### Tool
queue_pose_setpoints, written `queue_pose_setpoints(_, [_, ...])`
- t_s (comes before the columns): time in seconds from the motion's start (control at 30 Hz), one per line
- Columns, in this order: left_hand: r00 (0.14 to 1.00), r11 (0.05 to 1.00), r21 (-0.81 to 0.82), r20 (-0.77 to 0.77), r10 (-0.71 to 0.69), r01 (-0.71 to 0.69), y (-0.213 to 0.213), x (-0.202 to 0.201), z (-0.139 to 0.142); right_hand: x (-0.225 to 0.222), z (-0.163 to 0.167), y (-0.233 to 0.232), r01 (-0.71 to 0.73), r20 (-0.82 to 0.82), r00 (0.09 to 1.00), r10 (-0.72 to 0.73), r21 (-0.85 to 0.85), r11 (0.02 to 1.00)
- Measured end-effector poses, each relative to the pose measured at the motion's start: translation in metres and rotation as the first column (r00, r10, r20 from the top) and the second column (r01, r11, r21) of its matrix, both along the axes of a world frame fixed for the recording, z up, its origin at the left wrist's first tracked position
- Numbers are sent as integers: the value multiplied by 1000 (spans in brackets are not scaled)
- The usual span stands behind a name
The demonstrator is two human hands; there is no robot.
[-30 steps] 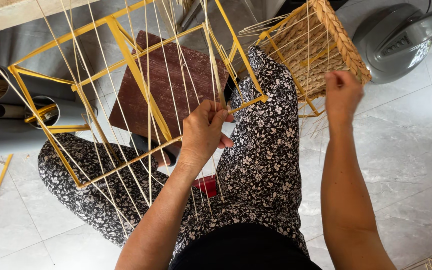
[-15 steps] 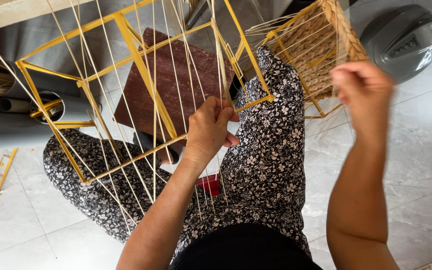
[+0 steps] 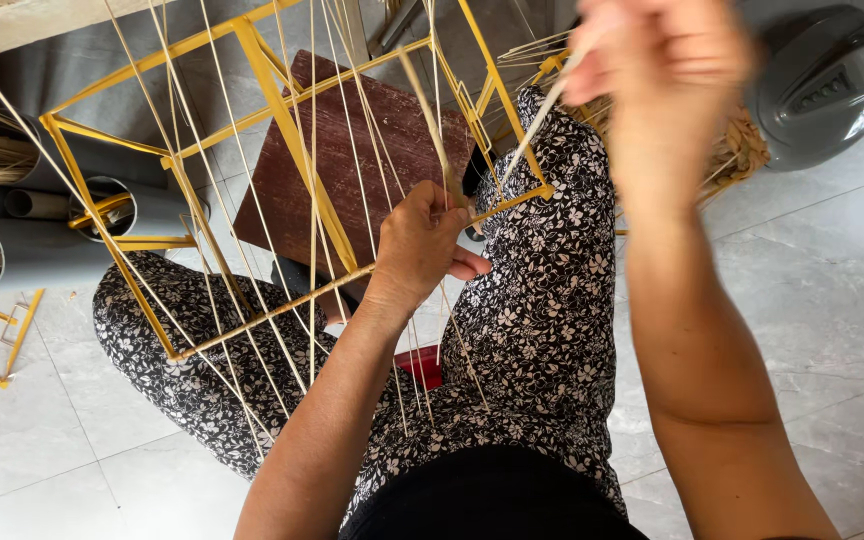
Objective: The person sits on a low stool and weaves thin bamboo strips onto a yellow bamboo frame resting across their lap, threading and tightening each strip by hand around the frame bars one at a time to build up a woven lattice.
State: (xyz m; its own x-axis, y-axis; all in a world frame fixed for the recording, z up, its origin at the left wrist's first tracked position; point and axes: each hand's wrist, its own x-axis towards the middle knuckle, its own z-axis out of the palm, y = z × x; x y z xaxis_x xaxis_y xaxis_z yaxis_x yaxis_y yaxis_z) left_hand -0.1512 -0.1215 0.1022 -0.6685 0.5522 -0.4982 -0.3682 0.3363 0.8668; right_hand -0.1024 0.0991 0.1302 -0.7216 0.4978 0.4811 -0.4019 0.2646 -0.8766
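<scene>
From the head view, the left hand [image 3: 422,240] is closed on the lower bar of a yellow metal frame [image 3: 272,85] resting across the person's lap, pinching pale straw strands [image 3: 312,200] strung through it. The right hand [image 3: 657,60], raised and blurred, grips one loose strand [image 3: 537,120]. Grey pipes [image 3: 62,250] lie on the tiled floor [image 3: 832,300] beside a grey fan [image 3: 832,80].

1. The left hand [image 3: 420,245] reaches forward from a bare, extended forearm, fingers curled closed in a grip, knuckles up.
2. The right hand [image 3: 657,60] is raised high near the camera, blurred, fingers bunched in a pinch.
3. The right forearm rises steeply; the hands are well apart.
</scene>
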Motion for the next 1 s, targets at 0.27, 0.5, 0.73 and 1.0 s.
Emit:
queue_pose_setpoints(0.27, [999, 1000, 14, 52, 12, -13, -4, -2, -4, -34, -54, -51, -180, 559, 790, 252, -181, 967])
queue_pose_setpoints(0.5, [997, 997, -16, 12, 78, -78, -3, 6, -11, -16, -62, -61, -193, 646, 742, 178, -49, 980])
queue_pose_setpoints(0.73, [993, 993, -18, 0, 121, -121, -1, 6, -11, -9, -61, -67, -206, 633, 754, 175, -25, 978])
queue_pose_setpoints(1.0, [990, 990, -23, -25, 136, -137, 13, -1, -2, 6, -58, -59, -163, 513, 852, 107, 65, 985])
